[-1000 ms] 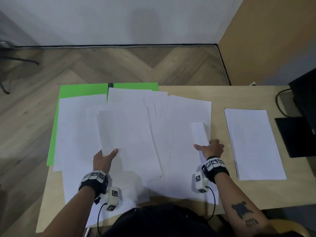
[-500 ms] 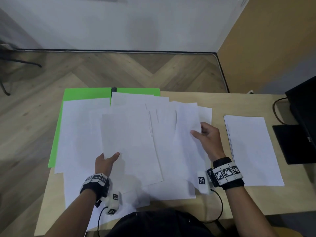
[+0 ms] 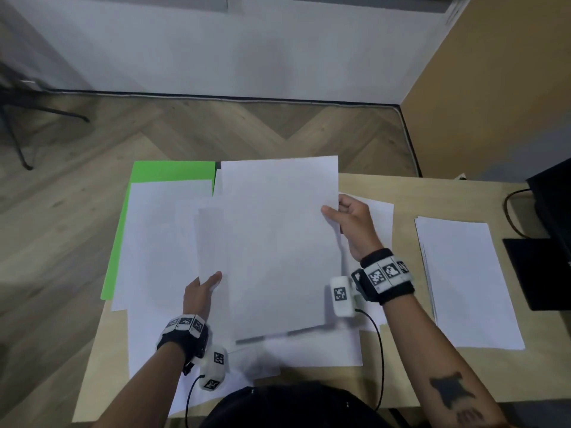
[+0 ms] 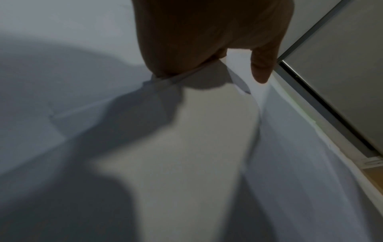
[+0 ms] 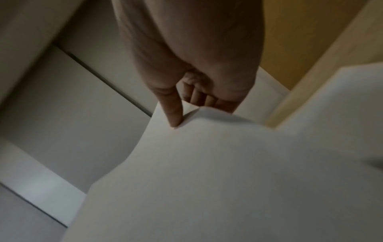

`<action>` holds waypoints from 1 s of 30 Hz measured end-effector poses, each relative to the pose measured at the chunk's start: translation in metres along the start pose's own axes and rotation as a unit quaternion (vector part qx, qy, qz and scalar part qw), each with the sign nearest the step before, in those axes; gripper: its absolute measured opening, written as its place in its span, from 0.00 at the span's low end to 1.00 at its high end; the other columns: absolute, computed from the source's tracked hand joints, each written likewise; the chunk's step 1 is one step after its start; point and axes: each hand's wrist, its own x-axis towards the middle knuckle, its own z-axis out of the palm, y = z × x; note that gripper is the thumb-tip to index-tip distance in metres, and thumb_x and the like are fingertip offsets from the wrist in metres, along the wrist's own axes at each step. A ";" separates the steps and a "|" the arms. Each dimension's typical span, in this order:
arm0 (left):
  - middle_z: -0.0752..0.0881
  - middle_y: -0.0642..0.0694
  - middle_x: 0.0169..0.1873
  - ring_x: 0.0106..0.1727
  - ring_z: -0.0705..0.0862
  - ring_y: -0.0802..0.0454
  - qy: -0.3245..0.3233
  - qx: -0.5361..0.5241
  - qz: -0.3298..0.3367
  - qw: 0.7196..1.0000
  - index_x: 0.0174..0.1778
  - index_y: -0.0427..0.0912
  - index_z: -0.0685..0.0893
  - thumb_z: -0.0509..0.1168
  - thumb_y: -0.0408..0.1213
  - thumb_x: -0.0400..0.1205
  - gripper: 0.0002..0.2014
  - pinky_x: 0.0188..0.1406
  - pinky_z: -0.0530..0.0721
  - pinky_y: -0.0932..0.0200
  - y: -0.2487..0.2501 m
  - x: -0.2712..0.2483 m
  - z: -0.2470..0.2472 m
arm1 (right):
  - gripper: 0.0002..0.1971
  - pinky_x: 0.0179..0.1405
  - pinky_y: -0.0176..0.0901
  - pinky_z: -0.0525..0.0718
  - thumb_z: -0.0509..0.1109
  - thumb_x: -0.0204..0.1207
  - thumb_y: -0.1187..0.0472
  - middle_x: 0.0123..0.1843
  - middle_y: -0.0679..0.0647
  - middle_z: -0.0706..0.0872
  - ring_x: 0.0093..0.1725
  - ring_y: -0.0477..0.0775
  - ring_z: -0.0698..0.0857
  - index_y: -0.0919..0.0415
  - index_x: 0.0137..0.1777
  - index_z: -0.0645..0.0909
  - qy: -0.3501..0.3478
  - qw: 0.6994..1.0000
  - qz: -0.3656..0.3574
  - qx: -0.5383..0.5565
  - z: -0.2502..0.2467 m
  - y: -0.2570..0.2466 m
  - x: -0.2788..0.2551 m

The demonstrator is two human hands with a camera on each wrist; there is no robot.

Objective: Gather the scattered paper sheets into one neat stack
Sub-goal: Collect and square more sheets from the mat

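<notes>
Several white paper sheets lie scattered and overlapping on the wooden table. My right hand pinches the right edge of one white sheet and holds it lifted over the pile; thumb on top, fingers under it in the right wrist view. My left hand grips the near corner of another sheet, thumb on top, and the left wrist view shows that paper edge pinched. A neat stack of sheets lies to the right.
A green folder lies under the scattered sheets at the table's back left. A black monitor base and a cable stand at the right edge. Wooden floor and a white wall lie beyond the table.
My right hand has lifted a sheet off the right side of the pile and swung it left over the middle. The left hand has kept its hold on its sheet's corner.
</notes>
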 end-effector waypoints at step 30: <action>0.93 0.50 0.42 0.46 0.91 0.46 -0.018 0.081 0.038 0.996 0.46 0.49 0.90 0.79 0.54 0.61 0.21 0.53 0.89 0.38 -0.005 0.000 0.001 | 0.34 0.70 0.57 0.72 0.77 0.71 0.54 0.75 0.60 0.68 0.73 0.64 0.69 0.56 0.76 0.70 0.181 0.863 0.134 -0.451 -0.012 0.156 0.029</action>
